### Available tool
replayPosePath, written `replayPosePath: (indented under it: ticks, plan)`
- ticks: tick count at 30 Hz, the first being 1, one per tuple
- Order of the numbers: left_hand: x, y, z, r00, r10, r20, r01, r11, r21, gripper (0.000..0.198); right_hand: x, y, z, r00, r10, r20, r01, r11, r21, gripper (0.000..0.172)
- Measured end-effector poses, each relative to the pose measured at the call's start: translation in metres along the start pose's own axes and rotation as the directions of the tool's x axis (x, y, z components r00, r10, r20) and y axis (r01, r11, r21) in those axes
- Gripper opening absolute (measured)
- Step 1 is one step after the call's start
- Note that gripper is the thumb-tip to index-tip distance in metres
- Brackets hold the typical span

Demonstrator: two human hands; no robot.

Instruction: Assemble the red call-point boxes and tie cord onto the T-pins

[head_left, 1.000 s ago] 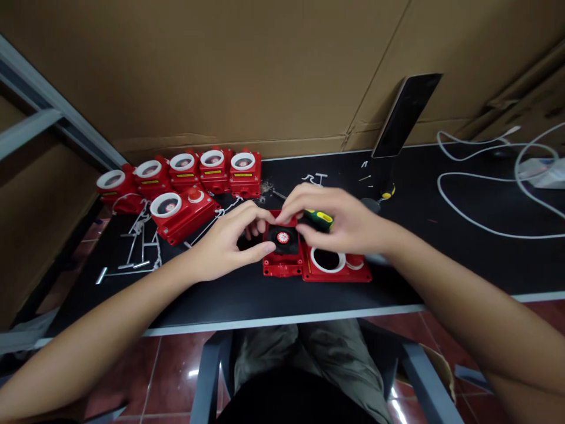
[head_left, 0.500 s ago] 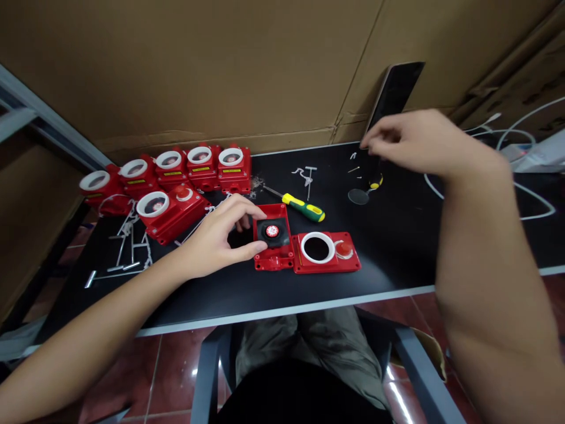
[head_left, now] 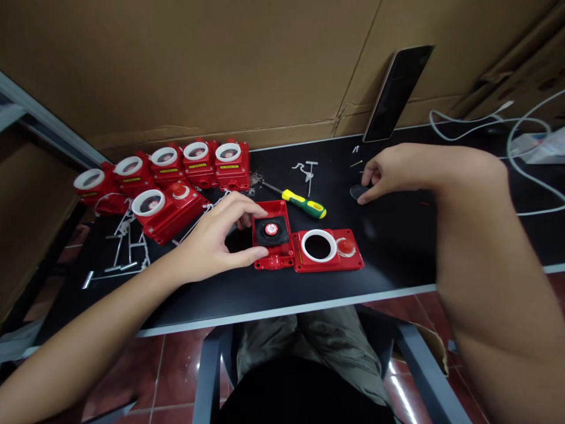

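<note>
An open red box (head_left: 286,227) lies on the black table, with a black insert and a round red-and-white part (head_left: 271,229) inside it. Its left side sits between the thumb and fingers of my left hand (head_left: 223,235), which grips it loosely. Beside it, on the right, is the red cover (head_left: 329,259) with a white ring round an opening and a red knob (head_left: 346,247). Farther right, my right hand (head_left: 391,174) has thumb and fingers closed at the edge of a clear round disc (head_left: 356,191), low over the table.
A green-and-yellow screwdriver (head_left: 304,204) lies behind the cover. Several closed red boxes (head_left: 232,171) stand at back left, near small metal T-bar hammers (head_left: 117,250). A phone (head_left: 397,94) leans on the cardboard wall (head_left: 220,65). White cable (head_left: 512,141) lies at right.
My right hand has come down from near the phone to the clear disc, and its fingers have closed at the disc's edge. My left hand stays at the red box.
</note>
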State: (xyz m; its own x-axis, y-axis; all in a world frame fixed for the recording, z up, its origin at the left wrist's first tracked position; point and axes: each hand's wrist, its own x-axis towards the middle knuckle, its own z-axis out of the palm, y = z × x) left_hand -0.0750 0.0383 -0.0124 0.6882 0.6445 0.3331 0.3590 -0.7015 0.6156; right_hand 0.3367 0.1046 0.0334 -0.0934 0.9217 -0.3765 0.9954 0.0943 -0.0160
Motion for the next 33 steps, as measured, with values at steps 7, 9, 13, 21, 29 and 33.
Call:
replayPosePath:
  ticks: [7,9,13,21,29,33]
  plan:
    - [-0.001,-0.002,-0.001,1.0,0.002,-0.012,-0.002,1.0,0.001,0.049,0.004,-0.004,0.001,1.0,-0.023,0.016,0.022,0.998,0.058,0.032]
    - [0.0,-0.002,-0.001,1.0,0.001,-0.003,-0.001,1.0,0.004,0.049,0.001,-0.006,0.001,0.996,-0.084,-0.005,0.084,0.99,0.115,0.038]
    - [0.001,-0.001,-0.001,1.0,-0.001,-0.001,0.001,1.0,0.005,0.049,-0.016,-0.022,-0.003,0.944,-0.322,-0.067,0.326,0.891,0.316,0.048]
    - [0.001,0.002,-0.002,1.0,0.015,0.012,-0.015,1.0,0.015,0.048,-0.037,-0.089,0.016,0.576,-0.643,-0.505,0.807,0.352,0.474,0.039]
    - [0.002,0.0,-0.001,0.999,0.02,0.031,-0.021,0.999,0.048,0.048,-0.033,-0.114,0.043,0.442,-0.718,-0.537,0.895,0.313,0.319,0.035]
    - [0.003,0.001,-0.001,0.999,-0.013,0.037,0.011,0.999,0.052,0.049,-0.033,-0.114,0.044,0.476,-0.718,-0.508,0.875,0.328,0.356,0.034]
